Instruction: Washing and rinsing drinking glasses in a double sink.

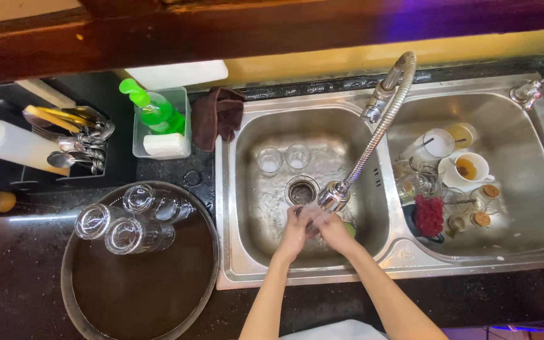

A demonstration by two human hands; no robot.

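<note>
Cutlery (82,146) sits in a dark holder at the far left of the worktop (20,277), with a white bottle (7,143) lying beside it. Nearer the front stands a large round tray (140,296) carrying three upturned glasses (124,220) along its back edge. Behind it, a clear tub holds a green pump bottle (155,112) and a white bar, and a brown cloth (220,116) hangs over the sink's corner. In the left basin (247,208) two empty glasses (283,158) stand near the drain. Just past the drain, under the head of the springy tap hose (373,138), the left hand (293,236) and right hand (335,232) meet around a clear glass (313,217), fingers curled on it; water blurs it, so the exact grip is hard to read. A green sponge (349,229) peeks out by the right hand. The right basin (536,214) holds cups, jars with cork lids and a red scrubber (429,215).
</note>
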